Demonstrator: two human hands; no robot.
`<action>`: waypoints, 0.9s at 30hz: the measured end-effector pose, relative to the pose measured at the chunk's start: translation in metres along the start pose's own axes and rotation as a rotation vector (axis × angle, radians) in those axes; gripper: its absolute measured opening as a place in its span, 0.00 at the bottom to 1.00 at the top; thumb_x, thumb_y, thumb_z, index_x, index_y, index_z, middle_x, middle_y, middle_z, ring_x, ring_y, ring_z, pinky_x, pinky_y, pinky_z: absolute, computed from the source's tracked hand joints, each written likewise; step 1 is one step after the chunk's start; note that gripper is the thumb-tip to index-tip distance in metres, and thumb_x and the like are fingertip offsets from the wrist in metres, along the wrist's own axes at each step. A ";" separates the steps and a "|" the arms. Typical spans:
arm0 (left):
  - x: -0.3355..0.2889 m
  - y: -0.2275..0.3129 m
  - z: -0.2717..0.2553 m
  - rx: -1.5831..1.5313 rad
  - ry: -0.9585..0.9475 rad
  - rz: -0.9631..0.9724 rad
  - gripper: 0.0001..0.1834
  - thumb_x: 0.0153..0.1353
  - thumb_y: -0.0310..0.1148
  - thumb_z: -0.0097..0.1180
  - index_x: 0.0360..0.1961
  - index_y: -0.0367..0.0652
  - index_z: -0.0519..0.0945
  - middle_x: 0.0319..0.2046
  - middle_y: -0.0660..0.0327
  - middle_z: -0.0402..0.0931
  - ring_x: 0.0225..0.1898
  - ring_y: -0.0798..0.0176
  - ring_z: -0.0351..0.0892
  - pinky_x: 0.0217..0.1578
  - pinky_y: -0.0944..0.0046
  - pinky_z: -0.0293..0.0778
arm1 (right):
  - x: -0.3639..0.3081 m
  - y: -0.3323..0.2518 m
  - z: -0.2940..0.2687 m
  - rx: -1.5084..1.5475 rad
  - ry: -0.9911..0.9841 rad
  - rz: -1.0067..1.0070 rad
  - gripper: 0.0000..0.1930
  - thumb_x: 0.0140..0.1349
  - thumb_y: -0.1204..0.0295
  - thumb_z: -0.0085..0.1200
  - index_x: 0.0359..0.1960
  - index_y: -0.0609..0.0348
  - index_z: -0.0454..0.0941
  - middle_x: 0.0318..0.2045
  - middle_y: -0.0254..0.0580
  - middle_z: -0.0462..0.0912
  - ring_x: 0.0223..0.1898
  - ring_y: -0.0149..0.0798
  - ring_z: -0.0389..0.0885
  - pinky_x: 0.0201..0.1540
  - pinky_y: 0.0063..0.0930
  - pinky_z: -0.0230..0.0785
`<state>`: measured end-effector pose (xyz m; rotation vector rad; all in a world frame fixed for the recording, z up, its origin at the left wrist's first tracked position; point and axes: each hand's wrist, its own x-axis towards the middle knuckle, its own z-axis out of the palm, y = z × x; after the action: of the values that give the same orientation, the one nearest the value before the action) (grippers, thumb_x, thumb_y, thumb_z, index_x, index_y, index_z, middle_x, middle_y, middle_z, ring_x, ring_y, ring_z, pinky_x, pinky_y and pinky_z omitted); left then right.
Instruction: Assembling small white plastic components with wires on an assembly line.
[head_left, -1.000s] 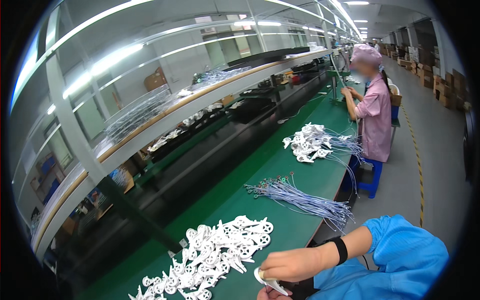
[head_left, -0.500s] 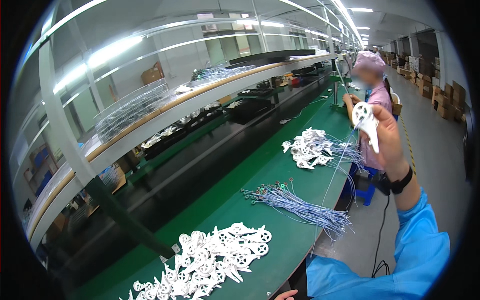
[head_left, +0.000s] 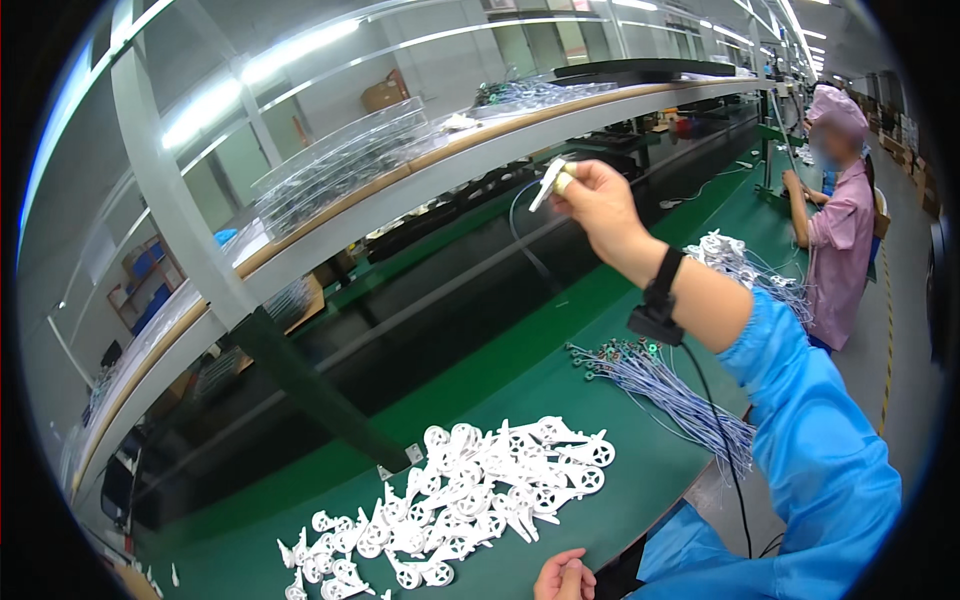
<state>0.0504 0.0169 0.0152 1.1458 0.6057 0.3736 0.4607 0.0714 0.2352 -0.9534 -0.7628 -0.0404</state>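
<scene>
High in front of me, over the dark channel behind the table, my right hand (head_left: 605,205) pinches a small white plastic part (head_left: 547,186). The part is seen nearly edge-on, and a thin bluish cable (head_left: 513,215) curves down from it. My left hand (head_left: 563,577) is at the lower edge, by the table's near edge. Its fingers are curled and show nothing in them, though the frame cuts part of it off. Beside it spreads a pile of white wheel-shaped plastic parts (head_left: 460,500) on the green table (head_left: 650,480).
A bundle of bluish cables (head_left: 680,400) with small ring ends lies right of the pile. Farther back are more white parts with cables (head_left: 725,255). A shelf post (head_left: 185,190) and a long shelf (head_left: 480,150) stand behind. A co-worker in pink (head_left: 840,225) works at far right.
My right hand has swung left with the white part and its cable, turning the part edge-on. More of my left hand has come into view. The whole view has shifted toward the right.
</scene>
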 end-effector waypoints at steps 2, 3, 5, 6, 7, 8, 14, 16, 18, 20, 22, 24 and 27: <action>0.005 0.011 0.001 -0.006 0.039 0.009 0.11 0.68 0.32 0.42 0.46 0.39 0.71 0.18 0.67 0.69 0.12 0.78 0.60 0.12 0.77 0.56 | 0.000 0.041 0.006 0.037 0.088 0.118 0.07 0.59 0.76 0.53 0.37 0.66 0.73 0.30 0.40 0.79 0.31 0.30 0.79 0.36 0.22 0.73; 0.009 0.013 0.000 0.013 0.060 0.032 0.10 0.68 0.32 0.43 0.46 0.39 0.71 0.18 0.67 0.69 0.13 0.78 0.61 0.13 0.77 0.57 | 0.000 0.068 0.002 0.081 0.121 0.173 0.07 0.58 0.77 0.52 0.37 0.66 0.72 0.30 0.41 0.79 0.31 0.31 0.79 0.36 0.23 0.74; 0.017 0.010 -0.004 0.031 0.077 0.045 0.10 0.68 0.31 0.43 0.45 0.39 0.71 0.18 0.67 0.69 0.14 0.78 0.62 0.14 0.77 0.58 | -0.015 0.099 -0.018 -0.110 0.119 0.467 0.08 0.55 0.79 0.52 0.36 0.67 0.72 0.30 0.41 0.78 0.29 0.33 0.79 0.33 0.25 0.74; 0.023 0.008 -0.006 0.062 0.077 0.095 0.10 0.68 0.32 0.43 0.45 0.39 0.71 0.19 0.67 0.69 0.15 0.79 0.62 0.14 0.78 0.58 | -0.020 0.121 -0.041 -0.156 0.132 0.572 0.07 0.54 0.80 0.52 0.35 0.66 0.71 0.29 0.40 0.77 0.28 0.33 0.79 0.30 0.25 0.74; 0.028 0.006 -0.006 0.091 0.071 0.146 0.10 0.68 0.32 0.43 0.45 0.39 0.71 0.19 0.68 0.69 0.16 0.80 0.62 0.15 0.79 0.58 | -0.027 0.136 -0.063 -0.205 0.148 0.673 0.08 0.53 0.80 0.52 0.35 0.64 0.71 0.29 0.39 0.76 0.27 0.33 0.78 0.28 0.25 0.73; 0.034 0.009 -0.007 0.192 0.075 0.148 0.09 0.66 0.31 0.45 0.43 0.38 0.73 0.21 0.62 0.73 0.19 0.69 0.70 0.19 0.72 0.66 | -0.036 0.129 -0.071 -0.284 0.149 0.708 0.07 0.52 0.80 0.52 0.34 0.63 0.70 0.28 0.38 0.76 0.26 0.32 0.78 0.26 0.24 0.71; 0.069 0.023 0.008 1.128 0.067 0.707 0.13 0.58 0.27 0.51 0.44 0.35 0.73 0.38 0.44 0.70 0.41 0.43 0.70 0.43 0.49 0.66 | -0.074 0.052 -0.130 -0.419 0.127 0.811 0.07 0.54 0.75 0.51 0.34 0.58 0.70 0.27 0.36 0.76 0.24 0.29 0.75 0.19 0.21 0.62; 0.079 0.021 0.012 1.280 0.085 0.740 0.17 0.55 0.27 0.53 0.46 0.34 0.72 0.38 0.44 0.67 0.40 0.41 0.67 0.42 0.48 0.66 | -0.093 0.030 -0.155 -0.589 -0.035 0.831 0.07 0.52 0.72 0.54 0.32 0.59 0.74 0.23 0.35 0.77 0.22 0.28 0.75 0.19 0.20 0.63; 0.085 0.022 0.014 1.381 0.089 0.685 0.17 0.55 0.28 0.53 0.46 0.34 0.72 0.37 0.45 0.67 0.40 0.42 0.67 0.41 0.48 0.65 | -0.118 0.004 -0.166 -0.816 -0.238 0.897 0.07 0.50 0.69 0.56 0.28 0.59 0.76 0.21 0.34 0.78 0.21 0.27 0.76 0.19 0.20 0.63; 0.089 0.018 0.015 1.424 0.090 0.664 0.15 0.55 0.27 0.51 0.45 0.35 0.74 0.35 0.46 0.67 0.39 0.43 0.67 0.40 0.48 0.65 | -0.144 -0.002 -0.185 -0.948 -0.408 0.986 0.08 0.52 0.67 0.56 0.27 0.59 0.78 0.23 0.34 0.79 0.22 0.26 0.77 0.22 0.20 0.65; 0.093 0.017 0.018 1.456 0.055 0.663 0.14 0.55 0.27 0.50 0.44 0.36 0.74 0.36 0.46 0.68 0.39 0.44 0.67 0.40 0.48 0.65 | -0.171 0.008 -0.207 -0.989 -0.467 1.017 0.11 0.54 0.65 0.56 0.29 0.61 0.79 0.24 0.35 0.80 0.24 0.27 0.77 0.25 0.22 0.67; 0.094 0.015 0.027 1.499 0.054 0.635 0.14 0.56 0.27 0.46 0.43 0.40 0.76 0.37 0.47 0.68 0.40 0.44 0.67 0.41 0.48 0.65 | -0.186 0.009 -0.210 -1.084 -0.457 0.952 0.15 0.55 0.62 0.56 0.31 0.64 0.79 0.25 0.40 0.81 0.26 0.32 0.79 0.30 0.28 0.71; 0.092 0.009 0.024 1.535 0.106 0.719 0.14 0.57 0.27 0.45 0.43 0.41 0.76 0.37 0.48 0.69 0.41 0.45 0.68 0.41 0.49 0.65 | -0.203 0.025 -0.206 -1.186 -0.512 0.659 0.16 0.55 0.60 0.57 0.31 0.62 0.78 0.26 0.44 0.81 0.29 0.37 0.79 0.32 0.31 0.71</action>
<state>0.1377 0.0550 0.0073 2.8624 0.5085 0.5866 0.4358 -0.1259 0.0241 -2.3760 -0.8388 0.3815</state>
